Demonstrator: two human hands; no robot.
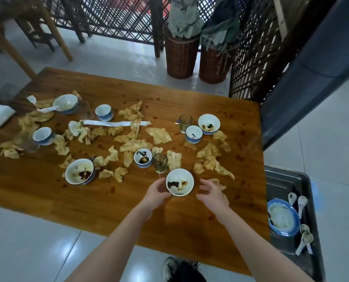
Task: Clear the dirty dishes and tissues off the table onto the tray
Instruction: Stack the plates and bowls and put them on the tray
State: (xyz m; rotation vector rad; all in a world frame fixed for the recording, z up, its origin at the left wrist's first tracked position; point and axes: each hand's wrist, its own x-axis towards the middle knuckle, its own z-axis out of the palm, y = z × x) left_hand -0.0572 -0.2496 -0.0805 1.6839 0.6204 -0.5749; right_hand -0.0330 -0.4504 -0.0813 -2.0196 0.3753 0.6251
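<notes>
A dirty white bowl (179,182) with dark sauce sits near the front of the wooden table (108,204). My left hand (156,192) grips its left side. My right hand (212,193) hovers just right of the bowl with fingers spread and holds nothing. Behind the bowl stand a glass (160,163) and a small dirty cup (143,157). Several crumpled brown tissues (133,145) lie all over the table among more bowls (79,171) and cups (194,134). The dark tray (281,184) at the right holds a blue-rimmed bowl (282,216) and several white spoons (302,202).
A second glass (185,122) and bowl (209,123) stand at the right back. A long white paper strip (112,123) lies mid-table. Two wicker baskets (180,55) and a lattice screen stand beyond the table. My shoe (170,268) shows below the front edge.
</notes>
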